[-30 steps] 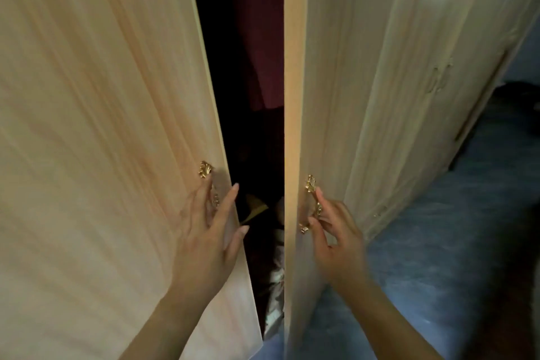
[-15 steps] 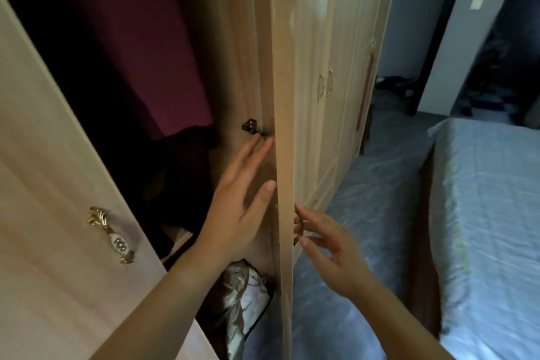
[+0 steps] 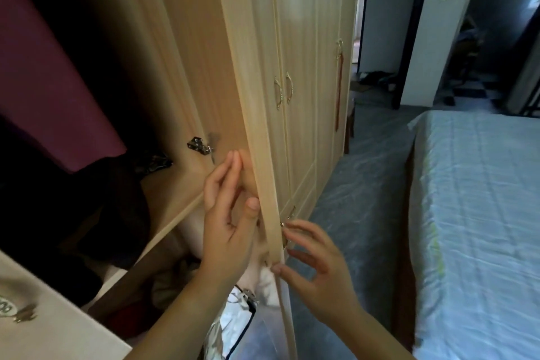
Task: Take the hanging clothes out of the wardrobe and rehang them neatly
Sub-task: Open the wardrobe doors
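Note:
The light wooden wardrobe stands open. Its right door (image 3: 257,114) is swung out edge-on to me. My left hand (image 3: 228,213) lies with straight fingers against the door's inner face. My right hand (image 3: 318,269) is on the outer side by the gold handle (image 3: 287,223), fingers spread, thumb touching the door's edge. Inside at upper left hangs a maroon garment (image 3: 49,73), with dark clothes (image 3: 87,213) heaped on the shelf (image 3: 175,207) below it. The hanging rail is out of sight.
The left door (image 3: 52,324) with its gold handle fills the lower left corner. A silvery bag (image 3: 233,316) sits low inside the wardrobe. More shut wardrobe doors (image 3: 298,82) run to the right. A bed (image 3: 479,213) with a pale blue sheet stands right, across a narrow floor strip.
Both doors have swung wide from nearly shut. My left hand left the left door and moved onto the right door's inner face. My right hand has let go of the handle. The view turned right.

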{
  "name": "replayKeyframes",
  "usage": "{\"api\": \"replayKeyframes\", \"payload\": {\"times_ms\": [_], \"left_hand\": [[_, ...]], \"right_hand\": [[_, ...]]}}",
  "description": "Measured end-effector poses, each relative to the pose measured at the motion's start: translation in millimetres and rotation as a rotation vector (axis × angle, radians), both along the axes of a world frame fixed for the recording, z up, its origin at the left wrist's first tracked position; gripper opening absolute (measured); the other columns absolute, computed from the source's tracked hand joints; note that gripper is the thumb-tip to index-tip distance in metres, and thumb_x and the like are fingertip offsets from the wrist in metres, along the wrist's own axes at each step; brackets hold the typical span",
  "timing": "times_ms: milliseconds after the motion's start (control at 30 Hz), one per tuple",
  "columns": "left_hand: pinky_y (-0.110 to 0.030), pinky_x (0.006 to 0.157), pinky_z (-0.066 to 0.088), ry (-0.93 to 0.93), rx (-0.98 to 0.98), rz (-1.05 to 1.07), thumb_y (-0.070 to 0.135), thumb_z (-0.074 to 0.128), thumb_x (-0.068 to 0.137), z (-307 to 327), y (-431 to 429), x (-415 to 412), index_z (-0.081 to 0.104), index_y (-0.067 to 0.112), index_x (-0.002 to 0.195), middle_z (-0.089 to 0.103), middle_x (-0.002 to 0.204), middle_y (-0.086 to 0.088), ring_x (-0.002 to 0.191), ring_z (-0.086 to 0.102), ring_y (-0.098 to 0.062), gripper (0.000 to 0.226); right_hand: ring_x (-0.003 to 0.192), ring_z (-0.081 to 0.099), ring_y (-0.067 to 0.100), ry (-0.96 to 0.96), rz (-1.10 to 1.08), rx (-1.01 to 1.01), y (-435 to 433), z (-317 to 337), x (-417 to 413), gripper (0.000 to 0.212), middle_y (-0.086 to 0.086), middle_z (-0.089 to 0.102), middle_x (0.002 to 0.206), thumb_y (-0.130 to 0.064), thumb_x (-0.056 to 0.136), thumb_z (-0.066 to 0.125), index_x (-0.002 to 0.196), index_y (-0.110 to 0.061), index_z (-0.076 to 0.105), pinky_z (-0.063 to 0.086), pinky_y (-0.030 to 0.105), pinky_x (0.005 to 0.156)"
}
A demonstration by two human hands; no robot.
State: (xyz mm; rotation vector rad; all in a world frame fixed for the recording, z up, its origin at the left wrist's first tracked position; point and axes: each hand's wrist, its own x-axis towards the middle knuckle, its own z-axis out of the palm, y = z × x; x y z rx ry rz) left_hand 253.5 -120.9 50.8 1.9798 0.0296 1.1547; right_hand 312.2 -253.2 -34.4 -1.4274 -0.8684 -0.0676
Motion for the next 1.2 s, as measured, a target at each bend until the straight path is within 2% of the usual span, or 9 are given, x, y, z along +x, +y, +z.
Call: {"api": "replayKeyframes", "payload": {"times_ms": [133,233,367,533,633,767,900,1100,1200], "left_hand": [[-0.046,0.110,0.033,-0.013,-0.019,0.032,0.051,0.046,0.090,3.9,-23.9,27.9,0.030,0.053,0.137,0.033,0.141,0.010,0.135,0.034,-0.013,0.050],[-0.034,0.112,0.029,0.016,0.035,0.085,0.043,0.047,0.090,5.4,-38.1,49.0,0.029,0.044,0.140,0.032,0.142,0.009,0.136,0.029,-0.004,0.054],[-0.010,0.108,0.018,0.115,0.232,0.170,0.045,0.048,0.089,7.6,-40.2,68.6,0.020,0.037,0.145,0.025,0.147,0.005,0.138,0.020,0.000,0.064],[-0.026,0.115,0.018,0.187,0.389,0.229,0.046,0.052,0.087,6.9,-37.5,98.4,0.016,0.031,0.148,0.016,0.155,-0.002,0.143,0.015,-0.011,0.072],[-0.029,0.116,0.018,0.210,0.412,0.239,0.045,0.052,0.087,3.2,-36.4,118.4,0.014,0.032,0.148,0.011,0.157,-0.002,0.144,0.012,-0.013,0.073],[-0.020,0.115,0.009,0.224,0.476,0.261,0.046,0.051,0.088,-1.6,-37.5,143.9,0.012,0.030,0.149,0.004,0.157,0.002,0.144,0.004,-0.008,0.073],[-0.016,0.113,0.007,0.238,0.545,0.274,0.044,0.049,0.091,-3.6,-38.7,162.4,0.015,0.028,0.148,-0.001,0.155,0.006,0.142,0.001,-0.005,0.069],[-0.029,0.113,0.017,0.349,0.584,0.207,0.052,0.039,0.091,-4.5,-34.1,166.6,0.014,0.035,0.148,-0.006,0.157,0.006,0.143,0.002,-0.008,0.064],[-0.030,0.113,0.018,0.373,0.630,0.193,0.051,0.038,0.092,-1.5,-28.6,159.3,0.018,0.033,0.148,0.001,0.159,0.000,0.144,0.008,-0.012,0.062]], "right_hand": [[0.114,0.057,0.015,-0.007,-0.042,-0.009,-13.2,0.7,21.6,0.046,-0.014,0.053,0.123,-0.047,0.075,0.070,0.114,-0.023,0.067,0.052,0.030,0.089],[0.115,0.056,0.011,-0.051,-0.081,-0.055,-25.3,2.2,44.1,0.040,-0.021,0.050,0.124,-0.037,0.078,0.068,0.118,-0.035,0.062,0.052,0.029,0.091],[0.108,0.058,0.008,-0.059,-0.109,0.006,-38.6,1.7,71.8,0.047,-0.020,0.054,0.118,-0.019,0.079,0.071,0.122,-0.031,0.057,0.055,0.027,0.083],[0.103,0.060,0.006,-0.131,-0.120,-0.020,-48.3,0.1,100.8,0.065,-0.025,0.055,0.115,-0.022,0.087,0.063,0.137,-0.051,0.033,0.054,0.026,0.084],[0.098,0.059,0.005,-0.204,-0.165,-0.006,-50.2,-0.8,119.9,0.060,-0.025,0.053,0.110,-0.024,0.089,0.058,0.139,-0.047,0.033,0.054,0.027,0.080],[0.097,0.057,0.000,-0.223,-0.210,0.018,-49.5,-1.7,145.8,0.058,-0.027,0.050,0.112,-0.016,0.089,0.058,0.140,-0.033,0.037,0.050,0.017,0.082],[0.097,0.057,0.001,-0.201,-0.261,-0.006,-50.3,-1.7,166.8,0.068,-0.012,0.055,0.109,-0.010,0.089,0.058,0.140,-0.043,0.030,0.050,0.018,0.083],[0.099,0.057,0.001,-0.195,-0.290,-0.097,-49.1,1.1,184.5,0.063,-0.008,0.056,0.114,-0.012,0.091,0.056,0.142,-0.040,0.030,0.053,0.026,0.083],[0.113,0.043,-0.014,-0.168,-0.282,-0.219,-53.5,8.0,176.8,0.065,-0.015,0.045,0.130,-0.021,0.093,0.056,0.138,-0.052,0.020,0.041,0.011,0.092]]}}
